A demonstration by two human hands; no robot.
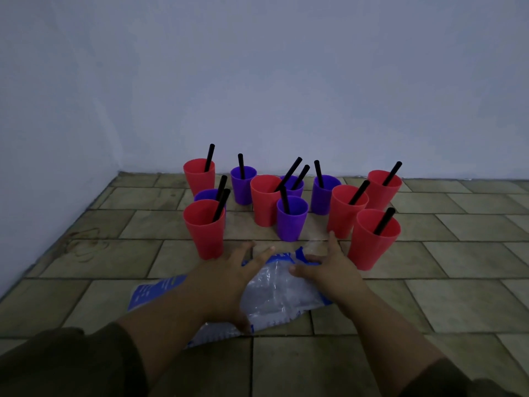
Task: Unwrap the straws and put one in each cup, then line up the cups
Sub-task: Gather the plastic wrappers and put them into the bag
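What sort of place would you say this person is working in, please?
Probably a corner of a bare room, at floor level: a tiled floor meets plain pale walls, and the cups and plastic wrapper sit directly on the tiles.

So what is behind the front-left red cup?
A purple cup holding a black straw stands behind the red cup. Only its rim shows; its body and base are covered.

Straws (384, 221) in cups (203, 228) behind wrapper (282, 296)

Splayed left hand (229, 282), splayed right hand (329, 272)
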